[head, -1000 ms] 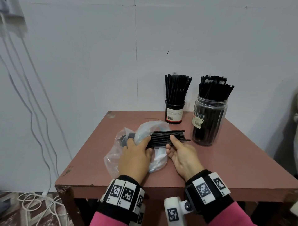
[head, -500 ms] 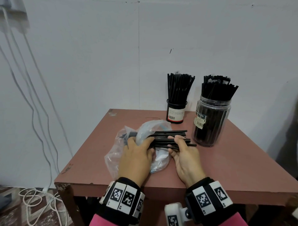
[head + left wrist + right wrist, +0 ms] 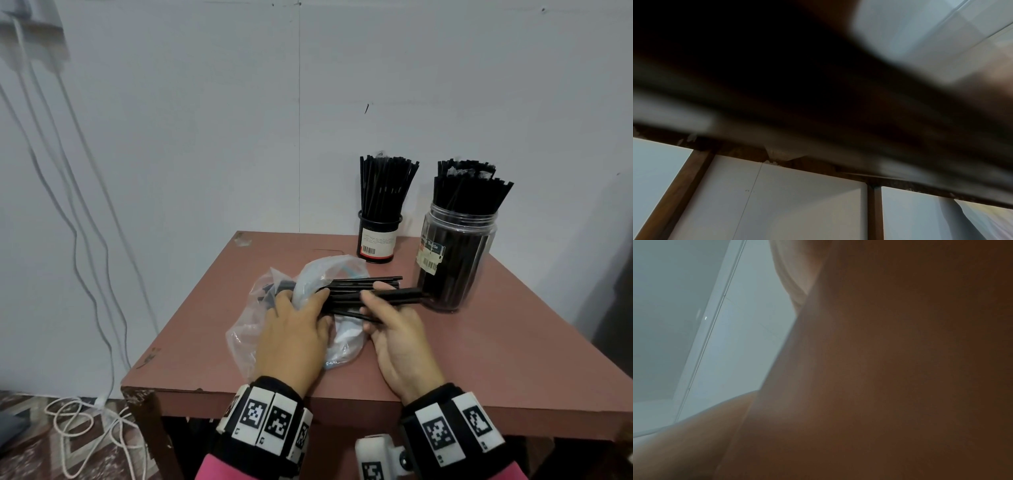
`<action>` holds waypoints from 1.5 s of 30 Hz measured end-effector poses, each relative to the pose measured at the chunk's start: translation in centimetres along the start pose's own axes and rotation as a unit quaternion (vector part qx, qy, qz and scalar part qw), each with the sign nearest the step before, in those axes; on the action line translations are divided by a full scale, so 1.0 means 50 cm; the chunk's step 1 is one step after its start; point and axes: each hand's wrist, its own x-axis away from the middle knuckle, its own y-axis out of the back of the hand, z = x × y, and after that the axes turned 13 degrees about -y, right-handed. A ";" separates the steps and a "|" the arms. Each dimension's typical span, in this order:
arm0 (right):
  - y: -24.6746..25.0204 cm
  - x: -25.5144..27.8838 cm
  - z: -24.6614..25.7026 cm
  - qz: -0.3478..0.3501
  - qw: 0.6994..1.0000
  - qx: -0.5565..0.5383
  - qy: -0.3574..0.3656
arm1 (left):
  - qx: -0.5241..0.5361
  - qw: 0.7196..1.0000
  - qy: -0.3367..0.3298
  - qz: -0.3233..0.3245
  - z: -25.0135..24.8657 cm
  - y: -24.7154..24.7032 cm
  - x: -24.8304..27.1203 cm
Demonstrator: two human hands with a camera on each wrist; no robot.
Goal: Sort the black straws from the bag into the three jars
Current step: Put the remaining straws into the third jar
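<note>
Right hand (image 3: 397,339) grip clamped on few black straws (image 3: 363,294), thumb on top, fingers curled beneath. Straws stick out of clear plastic bag (image 3: 329,274) just left of grip. Left hand (image 3: 291,342) rests on bag, grip curled round bag and straw bundle inside. Clear jar (image 3: 452,260) full of straws just beyond right grip; black cup (image 3: 378,240) farther back. All on tabletop (image 3: 496,359). Wrist views blurred.

White cables (image 3: 85,411) lie coiled beside the table (image 3: 513,359).
</note>
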 end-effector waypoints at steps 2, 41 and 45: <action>0.005 -0.001 -0.009 0.005 0.999 0.042 -0.004 | -0.006 1.000 -0.002 0.002 -0.001 0.000 0.000; -0.009 0.012 -0.017 0.030 0.988 0.137 0.064 | -0.019 1.000 -0.024 0.008 -0.001 0.002 0.001; -0.007 0.012 -0.016 0.005 0.984 0.153 0.087 | -0.036 0.999 -0.027 0.004 -0.002 0.002 0.001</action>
